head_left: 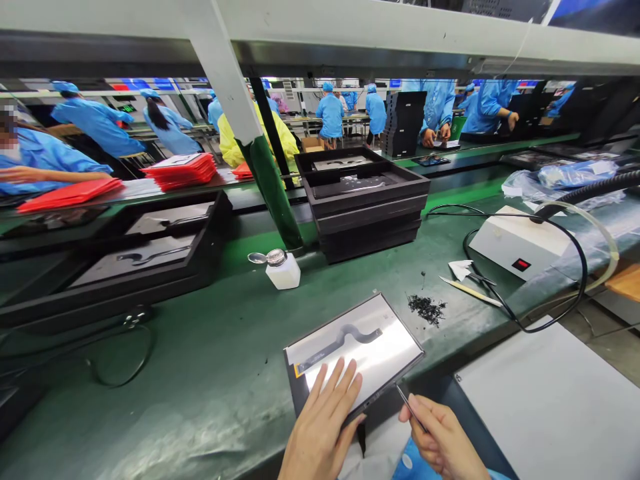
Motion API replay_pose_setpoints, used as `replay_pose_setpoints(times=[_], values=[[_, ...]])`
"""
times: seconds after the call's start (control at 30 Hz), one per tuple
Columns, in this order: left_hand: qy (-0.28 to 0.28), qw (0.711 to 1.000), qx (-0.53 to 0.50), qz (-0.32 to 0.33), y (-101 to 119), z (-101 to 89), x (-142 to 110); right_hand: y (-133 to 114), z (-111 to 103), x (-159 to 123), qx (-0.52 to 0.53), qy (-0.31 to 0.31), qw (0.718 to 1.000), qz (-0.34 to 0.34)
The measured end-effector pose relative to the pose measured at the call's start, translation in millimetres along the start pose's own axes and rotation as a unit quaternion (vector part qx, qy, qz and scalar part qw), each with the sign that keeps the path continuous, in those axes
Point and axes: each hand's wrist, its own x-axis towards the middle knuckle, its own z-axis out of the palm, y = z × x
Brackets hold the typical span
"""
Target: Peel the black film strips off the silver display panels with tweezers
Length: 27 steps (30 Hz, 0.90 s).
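A flat display panel [400,333] with a shiny silver back lies on the green bench, its near edge by the bench's front edge. A dark curved flex cable [345,337] with an orange end runs across it. My left hand [323,420] rests on the panel's near side, fingers stretched out flat and the thumb by the near edge. Pinched in my right hand [440,433] are thin metal tweezers [411,405], their tip at the panel's near right edge. Beyond the panel, a small heap of black scraps [426,309] sits on the bench.
A white bottle [283,272] with its metal lid up stands behind the panel. Black trays [370,230] are stacked farther back, with another tray [200,263] at left. To the right are a white box [520,243] with a hose and cables, and a pale pointed stick [470,291].
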Motion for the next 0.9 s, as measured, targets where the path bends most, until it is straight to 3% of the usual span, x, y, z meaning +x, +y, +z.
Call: replay_pose_setpoints(times=[0.5,0.9], values=[[-0.029,1.000,0.006,0.000,-2,-0.2,-4,-10,-10,1,0.008,0.024,1.000,-0.010],[-0.009,1.000,0.012,0.008,-2,-0.6,-1,-27,-20,-9,0.030,0.044,0.997,-0.050]])
